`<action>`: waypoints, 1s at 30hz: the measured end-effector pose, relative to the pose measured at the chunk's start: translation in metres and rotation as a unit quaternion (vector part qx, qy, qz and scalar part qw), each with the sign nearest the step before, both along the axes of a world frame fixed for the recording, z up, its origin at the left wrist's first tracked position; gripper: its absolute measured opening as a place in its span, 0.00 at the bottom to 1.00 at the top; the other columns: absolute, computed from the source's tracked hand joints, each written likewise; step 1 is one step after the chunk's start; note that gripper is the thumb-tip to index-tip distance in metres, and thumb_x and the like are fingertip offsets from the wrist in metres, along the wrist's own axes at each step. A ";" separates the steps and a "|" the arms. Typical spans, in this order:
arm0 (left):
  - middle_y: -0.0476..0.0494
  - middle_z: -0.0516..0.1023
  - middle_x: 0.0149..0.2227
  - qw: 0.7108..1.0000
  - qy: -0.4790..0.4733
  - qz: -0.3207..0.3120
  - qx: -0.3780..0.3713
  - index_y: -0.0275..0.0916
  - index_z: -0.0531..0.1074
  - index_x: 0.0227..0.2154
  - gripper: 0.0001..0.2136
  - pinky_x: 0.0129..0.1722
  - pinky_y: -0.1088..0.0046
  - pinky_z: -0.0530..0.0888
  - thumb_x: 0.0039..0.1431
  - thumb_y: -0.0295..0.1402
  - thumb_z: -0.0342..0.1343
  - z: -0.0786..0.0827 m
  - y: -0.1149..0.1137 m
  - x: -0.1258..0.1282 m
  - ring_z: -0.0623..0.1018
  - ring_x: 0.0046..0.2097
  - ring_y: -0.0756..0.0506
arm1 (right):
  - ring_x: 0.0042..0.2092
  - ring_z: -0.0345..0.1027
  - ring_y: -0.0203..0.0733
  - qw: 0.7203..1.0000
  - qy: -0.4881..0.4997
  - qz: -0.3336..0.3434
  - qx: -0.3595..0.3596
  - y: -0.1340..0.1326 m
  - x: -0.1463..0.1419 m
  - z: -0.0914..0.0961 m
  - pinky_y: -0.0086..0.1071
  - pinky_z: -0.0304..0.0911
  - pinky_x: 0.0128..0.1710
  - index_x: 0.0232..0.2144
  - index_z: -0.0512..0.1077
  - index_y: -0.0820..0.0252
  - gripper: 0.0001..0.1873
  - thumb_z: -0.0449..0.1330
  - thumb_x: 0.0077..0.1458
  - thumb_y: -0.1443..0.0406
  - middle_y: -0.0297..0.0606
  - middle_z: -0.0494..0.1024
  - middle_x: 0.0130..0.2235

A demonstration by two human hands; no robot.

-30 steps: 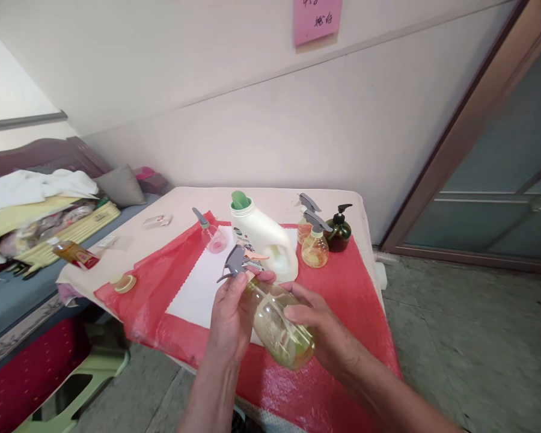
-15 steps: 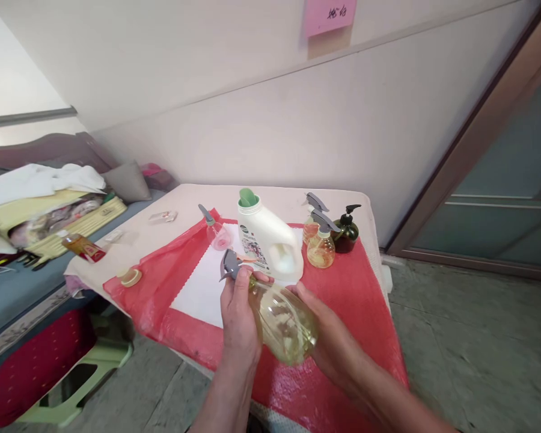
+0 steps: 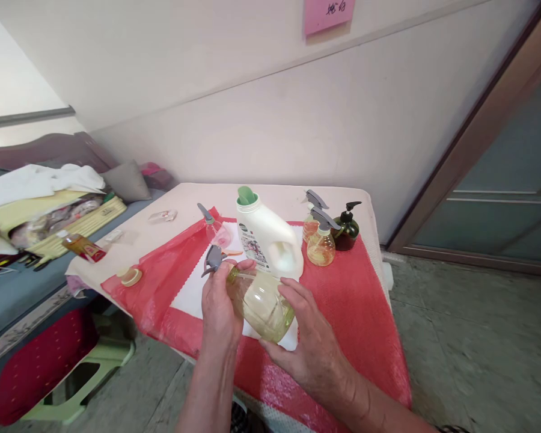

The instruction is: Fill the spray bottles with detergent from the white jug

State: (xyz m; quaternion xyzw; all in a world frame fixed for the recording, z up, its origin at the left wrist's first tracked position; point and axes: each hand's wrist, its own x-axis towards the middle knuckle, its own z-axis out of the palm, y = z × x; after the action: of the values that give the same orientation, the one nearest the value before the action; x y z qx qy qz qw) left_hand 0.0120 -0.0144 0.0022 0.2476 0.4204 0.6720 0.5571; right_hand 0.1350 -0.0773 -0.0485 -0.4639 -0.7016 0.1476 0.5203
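Observation:
A clear yellowish spray bottle with a grey trigger head lies tilted between my two hands above the table. My left hand wraps round its neck, just below the trigger head. Fingers and thumb of my right hand grip the bottle near its base. Behind it stands a white detergent jug with a green spout in its open mouth. Its base rests on a white sheet over red cloth.
Spray bottles and a dark green pump bottle stand right. A pinkish spray bottle stands left of the jug. A beige cap and an amber bottle lie further left. A red-topped stool is below.
The spray bottle has moved left and turned in my hands. My right hand has shifted round its base, with the fingers now over its upper side and the thumb below.

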 end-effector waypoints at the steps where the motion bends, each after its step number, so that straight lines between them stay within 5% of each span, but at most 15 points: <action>1: 0.39 0.81 0.32 1.000 -0.001 -0.003 0.004 0.36 0.71 0.31 0.11 0.39 0.64 0.73 0.49 0.39 0.60 0.001 0.000 -0.001 0.80 0.37 0.41 | 0.60 0.57 0.52 0.999 0.028 0.007 -0.018 0.000 -0.001 0.001 0.49 0.59 0.58 0.58 0.53 0.52 0.39 0.65 0.47 0.66 0.47 0.62 0.58; 7: 0.40 0.81 0.33 1.000 0.005 -0.019 0.006 0.36 0.71 0.31 0.10 0.41 0.63 0.73 0.50 0.38 0.59 0.006 -0.002 -0.004 0.80 0.38 0.40 | 0.51 0.67 0.46 0.961 0.204 0.077 -0.172 0.000 -0.002 0.003 0.41 0.67 0.51 0.55 0.56 0.50 0.38 0.68 0.43 0.66 0.41 0.68 0.53; 13: 0.39 0.81 0.32 1.000 -0.011 -0.028 0.002 0.36 0.70 0.31 0.12 0.41 0.63 0.73 0.49 0.40 0.59 0.005 -0.001 -0.005 0.80 0.38 0.40 | 0.60 0.57 0.48 0.988 0.118 0.063 -0.076 0.001 0.003 0.001 0.45 0.54 0.61 0.56 0.55 0.48 0.41 0.69 0.42 0.68 0.40 0.63 0.58; 15: 0.39 0.81 0.32 1.000 0.005 -0.019 0.007 0.36 0.70 0.31 0.12 0.41 0.63 0.73 0.50 0.40 0.59 0.004 -0.001 -0.005 0.80 0.38 0.40 | 0.57 0.61 0.47 0.974 0.176 0.076 -0.120 0.001 0.000 0.002 0.44 0.58 0.58 0.55 0.56 0.48 0.40 0.69 0.41 0.68 0.40 0.65 0.56; 18: 0.39 0.81 0.32 1.000 0.019 -0.021 0.006 0.37 0.70 0.32 0.13 0.39 0.64 0.73 0.51 0.42 0.58 0.003 -0.002 -0.005 0.80 0.37 0.40 | 0.48 0.69 0.43 0.881 0.368 0.150 -0.256 0.000 -0.003 0.007 0.37 0.68 0.46 0.50 0.60 0.49 0.34 0.70 0.42 0.64 0.37 0.71 0.50; 22: 0.41 0.81 0.31 0.999 0.029 -0.031 0.026 0.37 0.69 0.33 0.12 0.38 0.66 0.73 0.53 0.41 0.57 0.005 -0.006 -0.003 0.80 0.36 0.41 | 0.39 0.73 0.40 0.668 0.564 0.265 -0.407 0.001 -0.004 0.014 0.28 0.68 0.32 0.48 0.66 0.55 0.27 0.62 0.51 0.49 0.40 0.75 0.45; 24: 0.42 0.80 0.30 0.998 0.040 -0.017 0.036 0.37 0.69 0.32 0.11 0.38 0.67 0.72 0.53 0.40 0.57 0.005 -0.008 0.001 0.80 0.36 0.42 | 0.34 0.73 0.37 0.592 0.599 0.293 -0.453 0.003 -0.003 0.015 0.25 0.68 0.28 0.50 0.66 0.56 0.28 0.56 0.55 0.44 0.42 0.76 0.44; 27: 0.44 0.80 0.28 0.998 0.057 0.031 0.028 0.37 0.70 0.31 0.10 0.37 0.69 0.72 0.52 0.39 0.56 0.006 -0.009 0.006 0.80 0.34 0.44 | 0.32 0.73 0.35 0.572 0.597 0.303 -0.474 0.005 -0.002 0.016 0.26 0.68 0.29 0.51 0.67 0.58 0.30 0.50 0.58 0.43 0.43 0.77 0.43; 30: 0.45 0.79 0.27 0.994 0.074 0.077 0.016 0.37 0.71 0.31 0.11 0.35 0.70 0.72 0.51 0.40 0.57 0.006 -0.008 0.008 0.80 0.33 0.44 | 0.37 0.73 0.39 0.639 0.551 0.260 -0.471 0.006 -0.002 0.014 0.29 0.69 0.30 0.53 0.66 0.57 0.32 0.47 0.59 0.42 0.45 0.75 0.48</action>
State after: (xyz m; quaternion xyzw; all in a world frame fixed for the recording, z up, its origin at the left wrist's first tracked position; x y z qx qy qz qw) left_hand 0.0199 -0.0225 0.0086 0.2727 0.4678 0.6989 0.4672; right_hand 0.1329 -0.0717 -0.0344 -0.2779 -0.2125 0.8151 0.4617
